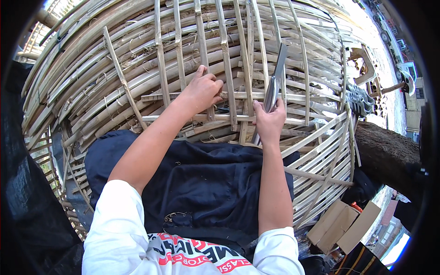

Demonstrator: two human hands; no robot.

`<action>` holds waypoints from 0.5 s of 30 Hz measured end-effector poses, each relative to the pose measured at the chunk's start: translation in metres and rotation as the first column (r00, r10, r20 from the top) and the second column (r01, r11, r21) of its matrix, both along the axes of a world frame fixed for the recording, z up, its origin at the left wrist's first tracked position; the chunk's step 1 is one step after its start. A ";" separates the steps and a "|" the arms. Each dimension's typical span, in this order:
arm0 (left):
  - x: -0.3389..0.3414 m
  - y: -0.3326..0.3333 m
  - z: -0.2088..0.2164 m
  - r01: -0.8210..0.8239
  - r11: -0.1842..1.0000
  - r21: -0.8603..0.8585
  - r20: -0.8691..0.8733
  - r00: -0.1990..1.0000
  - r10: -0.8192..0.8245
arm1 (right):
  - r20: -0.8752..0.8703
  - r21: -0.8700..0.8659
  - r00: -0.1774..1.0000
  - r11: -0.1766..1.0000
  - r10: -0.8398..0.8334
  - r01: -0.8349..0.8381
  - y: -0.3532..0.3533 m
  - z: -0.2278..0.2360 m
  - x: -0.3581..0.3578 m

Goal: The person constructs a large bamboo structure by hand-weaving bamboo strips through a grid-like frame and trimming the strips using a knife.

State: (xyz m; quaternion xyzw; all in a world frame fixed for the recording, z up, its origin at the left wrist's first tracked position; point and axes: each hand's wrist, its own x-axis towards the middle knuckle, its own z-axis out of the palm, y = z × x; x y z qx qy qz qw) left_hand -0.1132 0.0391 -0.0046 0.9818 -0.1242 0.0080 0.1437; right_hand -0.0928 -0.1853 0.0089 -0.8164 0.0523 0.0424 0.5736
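Split-bamboo lattice [192, 55] spreads in front of me, with long curved strips crossed by upright slats. My left hand [203, 93] is closed against it left of centre, fingers curled at a thin horizontal bamboo slat [238, 95]. What those fingers pinch is hidden behind the hand. To the right, my right hand [270, 120] is closed around a long metal tool [272, 94]. Its shiny rounded part lies along the palm, and a flat grey blade [281, 57] points away from me over the lattice. Thin tie loops show on several strips.
Dark cloth [201, 160] covers my lap, against the lattice's near edge. At right are a slatted bamboo section [321, 169], a thick log [385, 142], a grey striped shoe [360, 101] and an open cardboard box [334, 227]. Black sheeting [36, 183] hangs at left.
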 end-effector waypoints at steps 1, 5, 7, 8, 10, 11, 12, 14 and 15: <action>0.000 0.001 0.000 0.003 1.000 0.002 0.004 1.000 -0.003 | 0.036 -0.009 0.997 0.998 0.067 -0.066 -0.001 0.000 -0.001; -0.001 -0.005 0.007 -0.006 1.000 -0.020 0.009 1.000 0.006 | 0.171 -0.257 0.978 0.964 0.117 -0.071 0.002 -0.002 0.001; -0.003 -0.008 0.013 -0.039 0.999 -0.006 0.007 0.999 0.039 | 0.213 -0.302 0.968 0.951 0.132 -0.063 0.005 -0.004 0.001; -0.002 -0.009 0.010 -0.038 0.999 -0.005 0.009 0.999 0.038 | 0.217 -0.328 0.964 0.942 0.151 -0.074 0.005 -0.002 0.000; -0.003 -0.008 0.001 0.021 0.994 0.107 0.078 0.997 -0.030 | 0.244 -0.361 0.953 0.929 0.180 -0.083 0.009 -0.001 -0.004; -0.002 -0.004 -0.002 0.018 0.994 0.108 0.078 0.997 -0.026 | 0.244 -0.360 0.952 0.929 0.183 -0.086 0.011 -0.001 -0.005; -0.001 -0.003 -0.001 0.019 0.992 0.121 0.044 0.999 -0.025 | 0.280 -0.381 0.940 0.921 0.196 -0.078 0.012 -0.001 -0.006; -0.001 -0.003 0.001 0.017 0.991 0.132 0.011 1.000 -0.019 | 0.315 -0.404 0.925 0.912 0.215 -0.074 0.013 -0.001 -0.009; 0.001 -0.005 0.008 0.035 0.984 0.172 -0.081 0.996 -0.021 | 0.322 -0.454 0.909 0.886 0.263 -0.096 0.012 0.000 -0.010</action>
